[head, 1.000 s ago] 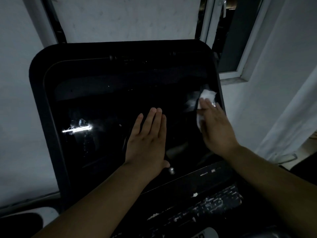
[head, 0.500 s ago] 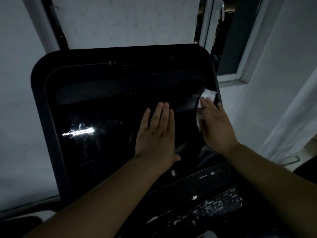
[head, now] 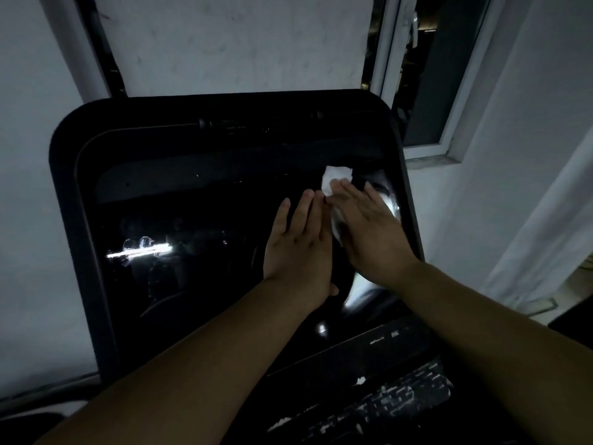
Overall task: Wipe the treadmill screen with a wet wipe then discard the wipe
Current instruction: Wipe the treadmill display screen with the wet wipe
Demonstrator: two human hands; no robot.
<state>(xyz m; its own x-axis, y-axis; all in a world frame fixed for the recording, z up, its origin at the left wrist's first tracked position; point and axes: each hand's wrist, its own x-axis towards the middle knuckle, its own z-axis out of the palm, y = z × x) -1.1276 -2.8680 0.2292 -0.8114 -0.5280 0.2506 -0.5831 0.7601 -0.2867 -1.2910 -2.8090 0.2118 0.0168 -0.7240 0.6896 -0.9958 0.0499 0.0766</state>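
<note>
The treadmill screen (head: 199,220) is a large black glossy panel with rounded corners, tilted up in front of me. A white wet wipe (head: 335,179) is pressed flat against its upper right part under the fingers of my right hand (head: 369,229); most of the wipe is hidden by the palm. My left hand (head: 300,242) lies flat on the glass just left of the right hand, fingers together, almost touching it, holding nothing.
Below the screen runs the dark console (head: 369,396) with worn, flaking paint. A white wall stands behind, an open window (head: 426,91) at the upper right, and a pale curtain (head: 545,236) hangs at the right.
My right hand has slid the wipe leftwards from the screen's right edge toward the middle. My left hand has shifted right and up, so the two hands now lie side by side.
</note>
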